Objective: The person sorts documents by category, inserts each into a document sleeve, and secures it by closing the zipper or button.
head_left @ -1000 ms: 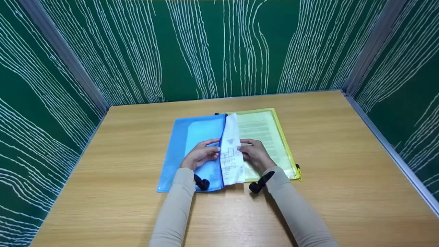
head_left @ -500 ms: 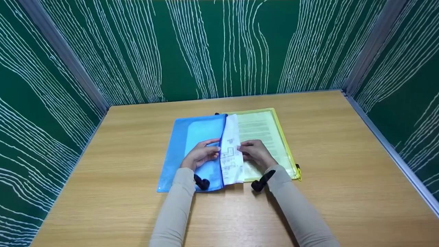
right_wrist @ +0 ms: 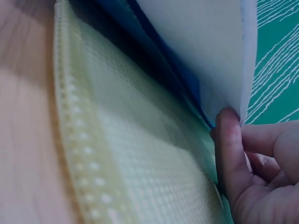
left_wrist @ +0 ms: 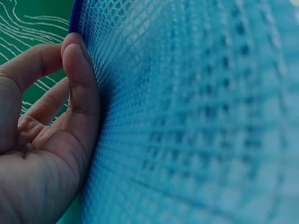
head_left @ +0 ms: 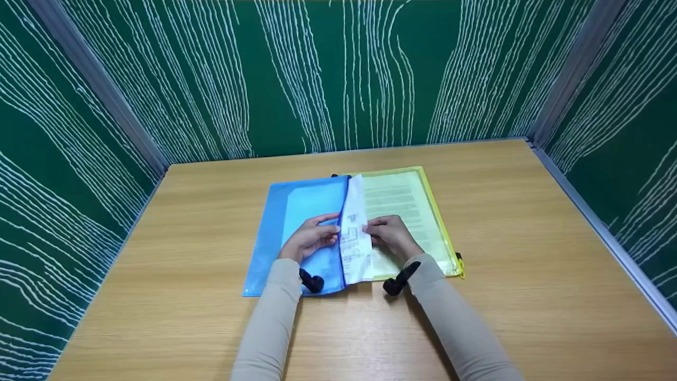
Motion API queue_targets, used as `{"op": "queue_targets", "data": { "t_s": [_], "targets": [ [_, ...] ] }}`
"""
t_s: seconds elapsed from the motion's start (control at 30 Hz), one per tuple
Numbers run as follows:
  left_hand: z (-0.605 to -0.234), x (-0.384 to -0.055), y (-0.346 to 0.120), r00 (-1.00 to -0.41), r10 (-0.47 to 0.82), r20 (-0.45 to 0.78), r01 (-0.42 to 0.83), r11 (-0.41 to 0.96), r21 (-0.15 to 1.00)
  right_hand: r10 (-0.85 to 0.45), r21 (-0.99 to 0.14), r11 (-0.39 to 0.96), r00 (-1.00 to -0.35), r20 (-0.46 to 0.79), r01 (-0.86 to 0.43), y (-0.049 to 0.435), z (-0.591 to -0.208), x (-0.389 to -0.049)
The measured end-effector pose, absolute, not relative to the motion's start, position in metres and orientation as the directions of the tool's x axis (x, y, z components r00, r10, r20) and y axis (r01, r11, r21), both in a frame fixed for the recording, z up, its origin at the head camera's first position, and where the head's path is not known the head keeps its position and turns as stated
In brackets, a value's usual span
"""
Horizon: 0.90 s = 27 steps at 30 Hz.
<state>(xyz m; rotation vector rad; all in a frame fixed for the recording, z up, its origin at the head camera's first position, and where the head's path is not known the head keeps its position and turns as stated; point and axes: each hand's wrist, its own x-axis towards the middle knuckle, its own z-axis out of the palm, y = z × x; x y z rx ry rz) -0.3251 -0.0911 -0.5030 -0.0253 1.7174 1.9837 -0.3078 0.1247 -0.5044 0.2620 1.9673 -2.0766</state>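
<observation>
A blue mesh zip pouch [head_left: 264, 238] lies left of centre, its opening edge facing right. My left hand [head_left: 312, 236] pinches that edge between thumb and fingers; in the left wrist view the thumb presses on the blue mesh [left_wrist: 187, 116]. White printed paper [head_left: 355, 248] sticks partly out of the opening, the rest showing through the mesh. My right hand [head_left: 392, 234] pinches the paper's right edge, as the right wrist view of the paper [right_wrist: 201, 42] also shows. Under both lies a yellow mesh zip pouch [head_left: 423, 233] with a printed sheet visible inside.
Everything lies on a wooden table [head_left: 174, 328] with green, white-streaked walls [head_left: 365, 79] at the back and sides. A yellow zip pull [head_left: 460, 264] hangs at the yellow pouch's lower right corner. Black wrist devices [head_left: 312, 281] hang by both sleeves.
My right hand has shifted slightly left with the paper, and a narrower strip of paper now sticks out of the blue pouch. The left hand stays in place.
</observation>
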Motion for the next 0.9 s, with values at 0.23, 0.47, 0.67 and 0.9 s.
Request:
{"op": "queue_targets", "data": {
  "t_s": [0.23,0.47,0.67,0.9],
  "targets": [
    [-0.502,-0.324,-0.090,-0.870,0.354,-0.342,-0.391,-0.073,0.918,-0.070,-0.948,-0.043,-0.947,-0.313,0.317,0.121,-0.503,-0.306],
    [-0.502,-0.325,-0.088,-0.868,0.355,-0.346,-0.400,-0.090,0.912,-0.075,-0.937,-0.044,-0.937,-0.342,0.346,0.115,-0.502,-0.305],
    [-0.503,-0.324,-0.088,-0.867,0.361,-0.344,-0.403,-0.102,0.909,-0.089,-0.935,-0.088,-0.938,-0.335,0.342,0.111,-0.504,-0.305],
    [-0.503,-0.323,-0.088,-0.866,0.374,-0.333,-0.404,-0.130,0.905,-0.102,-0.937,-0.114,-0.942,-0.320,0.331,0.106,-0.507,-0.305]
  ]
}}
